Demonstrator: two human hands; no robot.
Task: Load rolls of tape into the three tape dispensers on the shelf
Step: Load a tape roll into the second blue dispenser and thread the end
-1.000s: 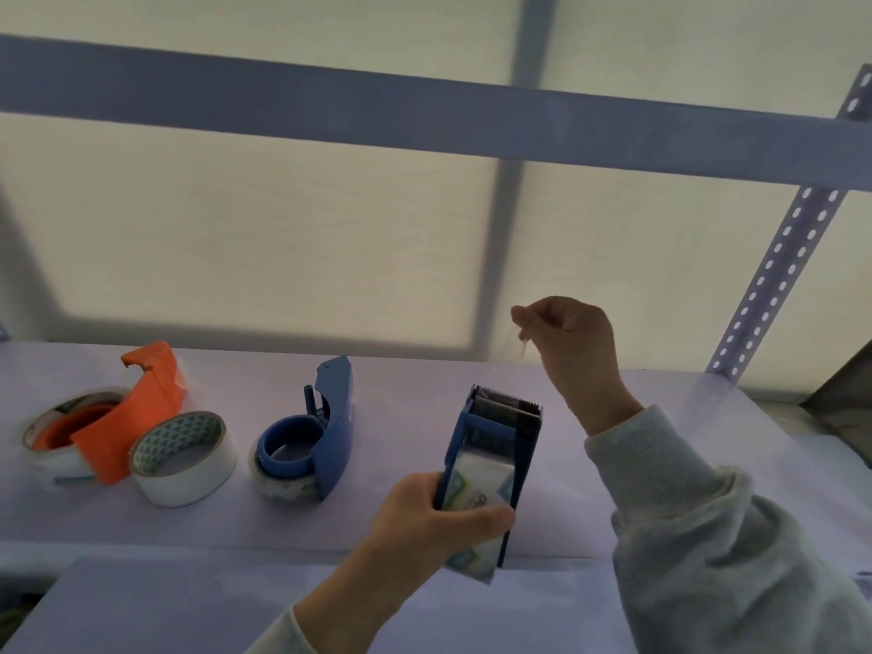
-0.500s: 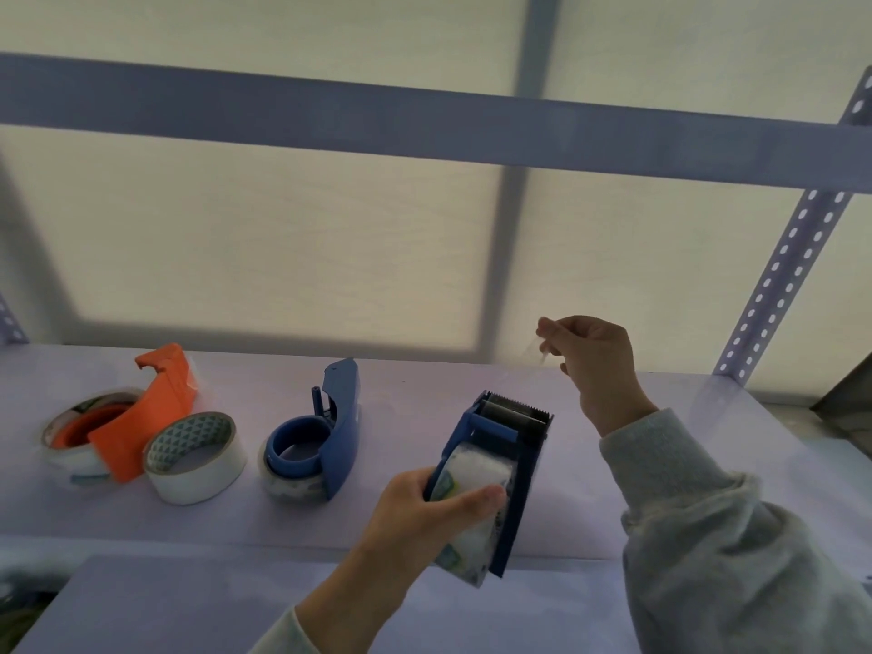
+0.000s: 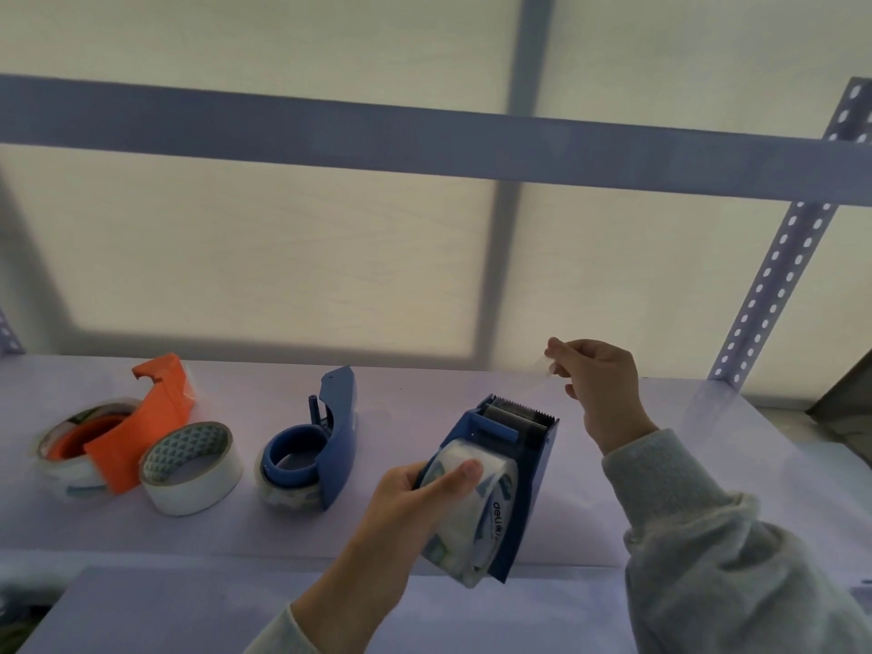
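The left hand (image 3: 415, 498) is wrapped around a blue tape dispenser (image 3: 514, 469) held up in front of the shelf (image 3: 472, 521), thumb pressed flat on the clear roll of tape (image 3: 476, 507) that sits inside it; the roll shows printed lettering on its side; the dispenser is tilted, its toothed cutter at the upper end pointing away from the person. The right hand (image 3: 597, 387) is raised above and to the right of the cutter, fingertips pinched together on the loose end of a clear tape strip (image 3: 542, 368); the strip is faint, and its run from the roll to the fingers cannot be traced fully; a grey sleeve (image 3: 717, 549) covers the right forearm.

On the shelf to the left of the held dispenser lies a second blue dispenser (image 3: 321, 446) on its side, with a clear roll seated around its round hub; further left, just beside it, a white roll of tape (image 3: 191, 467) with a patterned inner core lies flat and loose; touching that roll on its left is an orange dispenser (image 3: 141, 431), also on its side, with a clear roll (image 3: 66, 455) around its hub.

Behind the shelf hangs a pale translucent sheet (image 3: 283, 266); a perforated metal upright (image 3: 774, 285) rises at the right, and a horizontal beam (image 3: 424, 139) crosses above.
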